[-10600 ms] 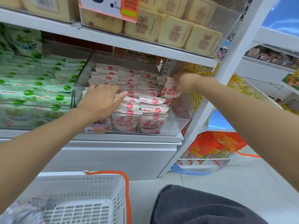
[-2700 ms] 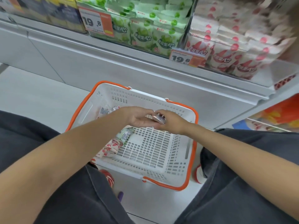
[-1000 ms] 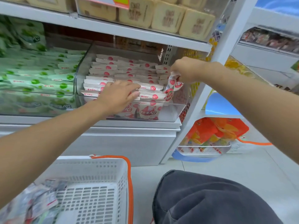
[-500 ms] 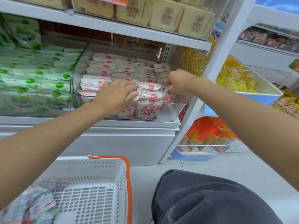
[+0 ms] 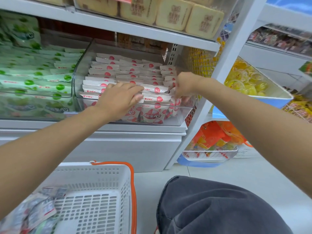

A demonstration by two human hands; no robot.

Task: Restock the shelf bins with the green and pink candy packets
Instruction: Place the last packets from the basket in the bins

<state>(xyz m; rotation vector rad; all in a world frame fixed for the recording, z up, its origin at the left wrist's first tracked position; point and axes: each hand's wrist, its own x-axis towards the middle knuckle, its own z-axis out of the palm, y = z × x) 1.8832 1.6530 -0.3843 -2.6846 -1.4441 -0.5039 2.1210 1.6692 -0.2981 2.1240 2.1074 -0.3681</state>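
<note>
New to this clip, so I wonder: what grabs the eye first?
The left hand presses flat on pink-and-white candy packets stacked in the clear plastic bin mid-shelf; the right hand pinches one at its right end. A white plastic basket with orange handle sits below, left.

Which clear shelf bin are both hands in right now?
The bin of pink packets, right of the green-packet bin: left hand presses its front packets, right hand pinches a packet at its right side.

Place: a shop, snack aisle.
Fixtures: white metal shelving [image 5: 143,32] at 12 o'clock, goods in clear bins [image 5: 81,68].
Stock: green packets [image 5: 42,78] at 10 o'clock, pink packets [image 5: 128,71] at 12, yellow jelly cups [image 5: 244,78] at 2.
Carrier: white shopping basket [image 5: 94,191], orange rim, on tiled floor [image 5: 236,174] at 7 o'clock.
</note>
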